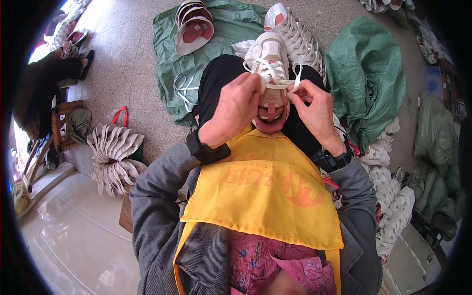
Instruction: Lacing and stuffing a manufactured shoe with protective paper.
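A white sneaker (272, 49) with pink trim rests between my knees, its toe pointing away and its pink heel opening towards me. White shoelace (279, 86) is threaded through its eyelets, with loops standing out on both sides. My left hand (235, 108) is closed at the shoe's left side, pinching the lace; its fingertips are partly hidden behind the hand. On the right side, my right hand (314, 109) pinches the lace between thumb and forefinger beneath a raised loop.
A green woven sack (164, 46) lies flat ahead, bearing stacked shoe uppers (194, 35) and loose white laces (185, 93). More uppers stand in a row (300, 42) beyond the sneaker and in a pile (115, 157) at left. A bunched green sack (366, 73) is at right. Another person (49, 81) sits far left.
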A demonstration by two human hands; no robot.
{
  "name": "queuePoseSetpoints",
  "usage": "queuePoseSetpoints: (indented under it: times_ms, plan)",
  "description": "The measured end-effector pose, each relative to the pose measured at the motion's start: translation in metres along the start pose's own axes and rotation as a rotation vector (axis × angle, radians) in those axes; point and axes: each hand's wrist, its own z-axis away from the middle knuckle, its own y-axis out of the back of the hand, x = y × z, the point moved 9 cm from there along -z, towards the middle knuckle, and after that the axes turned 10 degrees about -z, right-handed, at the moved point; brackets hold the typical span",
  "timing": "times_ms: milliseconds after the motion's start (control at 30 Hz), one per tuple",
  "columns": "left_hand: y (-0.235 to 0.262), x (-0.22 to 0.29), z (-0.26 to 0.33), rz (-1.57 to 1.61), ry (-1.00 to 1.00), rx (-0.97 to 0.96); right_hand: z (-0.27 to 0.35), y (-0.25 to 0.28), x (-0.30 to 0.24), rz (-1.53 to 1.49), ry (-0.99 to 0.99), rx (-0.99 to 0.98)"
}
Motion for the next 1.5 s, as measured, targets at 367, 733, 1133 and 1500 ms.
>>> queuePoseSetpoints:
  times_ms: [367, 733, 1133, 1500]
  plan:
    - [-0.002, -0.026, 0.011, 0.184, 0.231, -0.026, 0.002, 0.005, 0.007, -0.138, -0.003, 0.035]
    - [0.000, -0.012, 0.013, 0.106, 0.116, -0.009, 0.012, 0.012, -0.028, 0.120, 0.215, 0.145]
    - [0.002, 0.001, 0.019, -0.105, -0.028, 0.053, 0.015, -0.008, -0.036, 0.337, 0.293, 0.050]
    - [0.000, 0.006, 0.018, -0.189, -0.097, 0.079, 0.017, -0.024, -0.054, 0.651, 0.463, -0.081]
